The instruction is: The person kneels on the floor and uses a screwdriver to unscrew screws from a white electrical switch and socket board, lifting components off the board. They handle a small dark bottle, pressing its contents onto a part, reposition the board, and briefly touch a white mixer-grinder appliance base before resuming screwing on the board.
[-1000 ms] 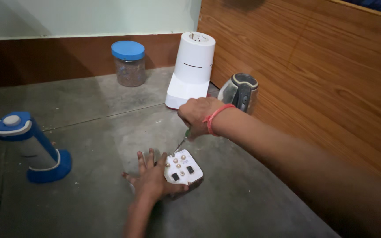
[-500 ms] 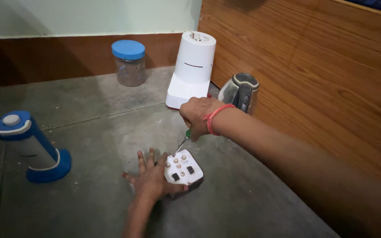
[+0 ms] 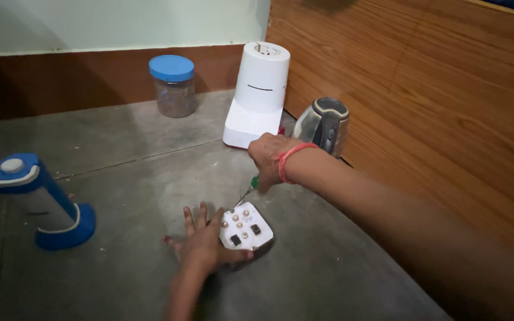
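Observation:
A white square switch-and-socket box [image 3: 246, 229] lies on the grey concrete floor [image 3: 138, 178], face up, with two black switches and several round screw heads. My left hand [image 3: 203, 241] is spread flat on the floor against the box's left side, thumb along its front edge. My right hand [image 3: 272, 157], with a red band at the wrist, is closed on a green-handled screwdriver [image 3: 246, 192]. The tip of the screwdriver points down at the box's upper left corner.
A white mixer base [image 3: 257, 95] and a steel kettle [image 3: 323, 126] stand against the wooden wall [image 3: 423, 89] behind my right hand. A blue-lidded jar [image 3: 174, 85] sits further back. A blue and white dispenser [image 3: 34, 202] stands at the left.
My right hand with the screwdriver has shifted slightly toward the box's corner. My left hand and the box have stayed put.

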A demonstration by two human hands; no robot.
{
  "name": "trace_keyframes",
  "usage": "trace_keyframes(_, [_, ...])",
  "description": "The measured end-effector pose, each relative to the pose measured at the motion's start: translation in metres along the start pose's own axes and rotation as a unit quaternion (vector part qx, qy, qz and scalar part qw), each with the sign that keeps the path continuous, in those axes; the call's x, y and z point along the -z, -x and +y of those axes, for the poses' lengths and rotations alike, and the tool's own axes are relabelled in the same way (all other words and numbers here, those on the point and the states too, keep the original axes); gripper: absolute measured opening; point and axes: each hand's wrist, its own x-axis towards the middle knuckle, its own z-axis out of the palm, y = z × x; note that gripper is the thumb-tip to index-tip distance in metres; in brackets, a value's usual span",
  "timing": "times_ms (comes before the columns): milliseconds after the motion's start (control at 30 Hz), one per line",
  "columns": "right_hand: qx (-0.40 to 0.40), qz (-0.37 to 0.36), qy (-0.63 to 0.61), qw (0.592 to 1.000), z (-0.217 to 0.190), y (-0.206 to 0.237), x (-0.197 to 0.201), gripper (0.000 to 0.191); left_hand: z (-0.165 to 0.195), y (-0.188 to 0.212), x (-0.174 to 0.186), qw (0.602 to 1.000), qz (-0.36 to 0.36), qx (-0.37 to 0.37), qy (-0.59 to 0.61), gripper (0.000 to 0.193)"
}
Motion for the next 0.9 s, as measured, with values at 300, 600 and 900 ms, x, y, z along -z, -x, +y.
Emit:
trace_keyframes(300, [-0.015,0.019,0.008,1.000,-0.003,0.006,0.003,0.054,0.003,0.001,0.001,1.000,0.000,0.010,-0.004,0.138])
trace_keyframes(600, [-0.030,-0.046,0.014,0.998,-0.006,0.005,0.010,0.050,0.001,0.000,-0.001,1.000,0.012,0.000,0.008,0.138])
trace_keyframes(900, [-0.035,-0.013,0.016,0.999,-0.007,0.001,0.007,0.051,0.000,-0.001,-0.002,1.000,0.008,0.002,0.017,0.138])
